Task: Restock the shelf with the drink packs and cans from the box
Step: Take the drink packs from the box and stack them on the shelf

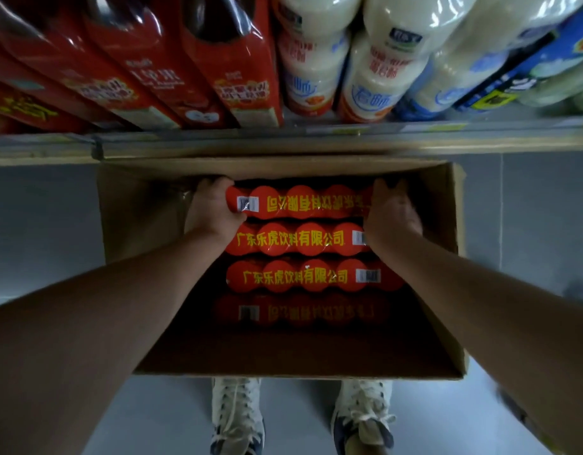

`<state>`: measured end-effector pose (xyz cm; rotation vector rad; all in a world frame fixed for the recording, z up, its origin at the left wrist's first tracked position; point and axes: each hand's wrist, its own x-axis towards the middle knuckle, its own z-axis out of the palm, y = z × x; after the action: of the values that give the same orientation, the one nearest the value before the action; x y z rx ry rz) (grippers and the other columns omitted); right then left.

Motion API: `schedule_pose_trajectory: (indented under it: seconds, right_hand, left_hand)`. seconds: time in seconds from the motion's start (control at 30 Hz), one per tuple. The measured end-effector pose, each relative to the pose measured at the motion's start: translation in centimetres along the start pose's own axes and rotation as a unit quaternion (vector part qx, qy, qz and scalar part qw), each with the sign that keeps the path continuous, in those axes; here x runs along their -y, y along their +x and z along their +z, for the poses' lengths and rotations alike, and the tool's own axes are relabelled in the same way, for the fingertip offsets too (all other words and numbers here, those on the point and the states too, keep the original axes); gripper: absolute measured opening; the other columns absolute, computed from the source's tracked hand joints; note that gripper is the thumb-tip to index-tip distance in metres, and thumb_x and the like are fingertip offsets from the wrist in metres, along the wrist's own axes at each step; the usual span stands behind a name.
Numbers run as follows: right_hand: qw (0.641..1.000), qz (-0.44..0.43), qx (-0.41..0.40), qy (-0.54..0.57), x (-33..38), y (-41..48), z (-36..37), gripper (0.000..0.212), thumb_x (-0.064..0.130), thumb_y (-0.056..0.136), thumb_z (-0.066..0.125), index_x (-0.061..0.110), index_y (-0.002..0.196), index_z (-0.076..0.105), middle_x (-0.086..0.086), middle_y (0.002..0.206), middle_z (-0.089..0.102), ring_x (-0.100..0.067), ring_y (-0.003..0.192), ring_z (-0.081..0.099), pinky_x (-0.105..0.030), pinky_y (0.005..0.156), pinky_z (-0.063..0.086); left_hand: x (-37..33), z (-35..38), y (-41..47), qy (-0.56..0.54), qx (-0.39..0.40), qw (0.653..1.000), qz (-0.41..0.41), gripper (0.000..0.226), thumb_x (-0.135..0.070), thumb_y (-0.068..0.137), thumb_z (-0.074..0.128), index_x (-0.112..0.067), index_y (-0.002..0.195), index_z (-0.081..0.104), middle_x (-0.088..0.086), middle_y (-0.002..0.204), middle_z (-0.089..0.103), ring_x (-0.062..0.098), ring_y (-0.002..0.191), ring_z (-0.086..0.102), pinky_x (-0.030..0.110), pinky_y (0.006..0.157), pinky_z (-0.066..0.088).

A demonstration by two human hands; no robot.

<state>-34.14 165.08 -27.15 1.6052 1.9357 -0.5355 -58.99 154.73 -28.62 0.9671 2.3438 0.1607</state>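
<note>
The far pack (pixel 300 201), red with yellow lettering under shrink-wrap, lies at the back of the box (pixel 448 257), against the wall nearest the shelf (pixel 283 142). Three more packs lie in rows behind it toward you, the nearest one in shadow. Your left hand (pixel 211 211) is curled round the pack's left end, thumb on top beside the barcode, fingers hidden down its far side. Your right hand (pixel 392 215) clamps the right end the same way, knuckles up, fingertips out of sight. Both forearms reach forward and down into the box, wrists bent slightly inward. The box sits on the grey floor (pixel 53 224), its far edge under the shelf lip. Above, red cartons (pixel 185 77) and white bottles (pixel 316 60) fill the shelf. Your sneakers (pixel 237 415) stand just behind the box.
</note>
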Motion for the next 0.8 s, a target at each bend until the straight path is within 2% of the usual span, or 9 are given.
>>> schedule_pose_trajectory:
  seconds: [0.07,0.13,0.23,0.33,0.43,0.53,0.67,0.8]
  right_hand:
    - [0.998,-0.006,0.000,0.055,-0.2,0.1,-0.4,0.068,0.014,0.099,0.063,0.019,0.155,0.025,-0.018,0.139,0.048,-0.029,0.125,0.055,-0.038,0.099,0.049]
    - [0.996,-0.030,-0.005,0.085,-0.8,-0.3,-0.8,0.057,0.017,0.101,0.059,0.021,0.151,0.031,-0.015,0.131,0.051,-0.026,0.115,0.059,-0.038,0.093,0.051]
    - [0.995,-0.059,-0.013,0.074,-1.0,-1.0,-1.4,0.057,0.019,0.098,0.064,0.022,0.146,0.034,-0.012,0.131,0.050,-0.026,0.109,0.060,-0.037,0.085,0.053]
    - [0.995,-0.073,-0.037,0.052,-1.0,-2.4,-3.2,0.057,0.017,0.095,0.068,0.020,0.143,0.037,-0.014,0.134,0.048,-0.030,0.109,0.062,-0.035,0.071,0.046]
    - [0.993,-0.091,-0.053,0.061,-1.5,-5.0,-6.0,0.057,0.017,0.092,0.070,0.018,0.140,0.040,-0.013,0.134,0.051,-0.032,0.113,0.062,-0.038,0.075,0.046]
    - [0.985,-0.117,-0.062,0.114,-2.5,-9.0,-9.8,0.053,0.021,0.089,0.073,0.017,0.133,0.045,-0.008,0.131,0.056,-0.032,0.115,0.062,-0.039,0.084,0.049]
    - [0.973,-0.132,-0.069,0.174,-4.6,-16.1,-16.5,0.063,0.031,0.085,0.076,0.022,0.139,0.046,-0.004,0.133,0.058,-0.031,0.115,0.062,-0.036,0.080,0.045]
    - [0.958,-0.146,-0.085,0.233,-7.2,-24.1,-24.8,0.064,0.040,0.081,0.077,0.026,0.137,0.049,-0.002,0.126,0.062,-0.030,0.109,0.064,-0.040,0.083,0.054]
  left_hand:
    - [0.2,-0.2,0.0,0.000,-0.001,1.000,0.011,0.059,-0.018,0.075,0.083,-0.018,0.129,0.060,0.012,0.129,0.054,0.030,0.118,0.056,0.037,0.097,0.047]
    - [0.3,-0.4,-0.2,0.011,-0.004,1.000,0.023,0.056,-0.019,0.076,0.082,-0.019,0.128,0.060,0.011,0.128,0.054,0.030,0.116,0.057,0.039,0.094,0.049]
    - [0.8,-1.0,-1.1,0.020,-0.023,0.999,0.031,0.057,-0.020,0.076,0.081,-0.019,0.129,0.059,0.010,0.129,0.053,0.031,0.115,0.057,0.041,0.093,0.050]
    - [1.0,-2.5,-2.9,0.025,-0.043,0.998,0.038,0.059,-0.021,0.079,0.080,-0.018,0.134,0.056,0.012,0.133,0.051,0.032,0.118,0.056,0.044,0.094,0.051]
    - [0.6,-5.7,-5.8,0.043,-0.061,0.995,0.059,0.062,-0.023,0.081,0.079,-0.018,0.136,0.053,0.012,0.134,0.049,0.031,0.115,0.057,0.043,0.089,0.054]
    - [-0.5,-10.2,-8.8,0.023,-0.069,0.994,0.081,0.063,-0.019,0.075,0.083,-0.016,0.132,0.057,0.014,0.127,0.052,0.034,0.108,0.060,0.047,0.083,0.056]
    - [-3.5,-18.6,-13.4,-0.005,-0.073,0.990,0.121,0.064,-0.012,0.068,0.087,-0.007,0.126,0.061,0.018,0.119,0.058,0.036,0.101,0.062,0.050,0.084,0.056]
    - [-7.8,-29.6,-19.4,0.005,-0.062,0.985,0.162,0.064,-0.014,0.066,0.089,-0.008,0.123,0.062,0.015,0.120,0.056,0.034,0.107,0.057,0.045,0.089,0.051]
